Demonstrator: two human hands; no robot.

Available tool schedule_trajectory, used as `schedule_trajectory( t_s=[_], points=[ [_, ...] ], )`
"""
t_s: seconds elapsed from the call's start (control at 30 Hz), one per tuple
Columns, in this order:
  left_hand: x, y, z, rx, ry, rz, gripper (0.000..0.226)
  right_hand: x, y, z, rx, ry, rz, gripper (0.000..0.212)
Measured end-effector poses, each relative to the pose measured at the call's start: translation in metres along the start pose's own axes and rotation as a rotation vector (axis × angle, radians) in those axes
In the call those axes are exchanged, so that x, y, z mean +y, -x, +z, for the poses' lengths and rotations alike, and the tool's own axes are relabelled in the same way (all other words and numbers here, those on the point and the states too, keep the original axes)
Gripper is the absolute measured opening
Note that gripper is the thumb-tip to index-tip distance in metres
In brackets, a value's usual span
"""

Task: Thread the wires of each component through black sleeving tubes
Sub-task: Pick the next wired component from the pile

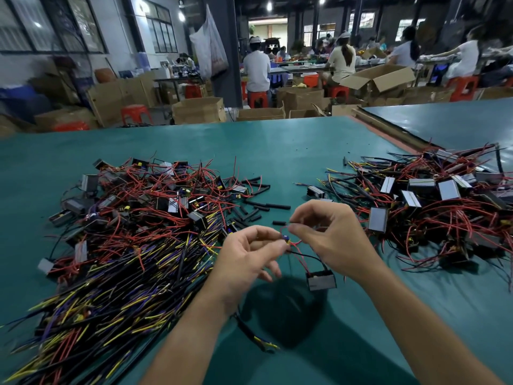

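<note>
Left hand (249,254) pinching thin red wires (304,263), right hand (330,232) pinching one looped strand, boxy grey component (321,280) on smooth teal table (249,145)

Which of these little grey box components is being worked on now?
The lone component between the left pile and right pile: its wires are pinched by the left hand and right hand.

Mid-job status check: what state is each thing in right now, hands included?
Left hand: pinches the wires at their yellow-blue joint.
Right hand: fingers pinch a red one of the wires.
Component: below the hands, tethered by its wires.
Tubes: loose, scattered flat on the table.
Left pile: tangled heap, no hand on it.
Right pile: tangled heap, no hand on it.
</note>
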State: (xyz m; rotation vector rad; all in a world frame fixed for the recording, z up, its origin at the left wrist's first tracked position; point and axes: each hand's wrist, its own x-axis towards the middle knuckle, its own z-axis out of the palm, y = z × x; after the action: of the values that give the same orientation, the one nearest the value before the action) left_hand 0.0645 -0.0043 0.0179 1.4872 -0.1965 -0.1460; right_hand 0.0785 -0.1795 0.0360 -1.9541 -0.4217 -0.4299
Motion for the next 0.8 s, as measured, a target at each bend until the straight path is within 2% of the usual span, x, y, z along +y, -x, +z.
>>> schedule_trajectory(
  t_s=[0.1,0.27,0.4,0.5,0.63,0.8],
  points=[
    [-0.003,0.001,0.001,0.021,-0.055,0.034,0.017,-0.001,-0.001,0.001,-0.030,-0.104,0.081,0.015],
    [-0.003,-0.001,0.002,0.126,-0.025,0.112,0.012,-0.004,0.000,-0.001,-0.097,-0.290,0.249,0.011],
    [-0.003,-0.002,0.001,0.188,0.003,0.154,0.011,-0.010,0.002,-0.010,-0.189,-0.542,0.374,0.006],
    [-0.005,-0.002,0.001,0.221,0.001,0.163,0.011,-0.012,0.003,-0.012,-0.195,-0.438,0.321,0.006],
    [-0.009,-0.003,0.000,0.282,-0.077,0.158,0.006,-0.014,0.001,-0.006,-0.093,-0.232,0.146,0.015],
    [-0.007,-0.003,-0.001,0.275,-0.075,0.196,0.009,-0.009,0.002,0.002,-0.026,-0.162,0.091,0.016]
  ],
)
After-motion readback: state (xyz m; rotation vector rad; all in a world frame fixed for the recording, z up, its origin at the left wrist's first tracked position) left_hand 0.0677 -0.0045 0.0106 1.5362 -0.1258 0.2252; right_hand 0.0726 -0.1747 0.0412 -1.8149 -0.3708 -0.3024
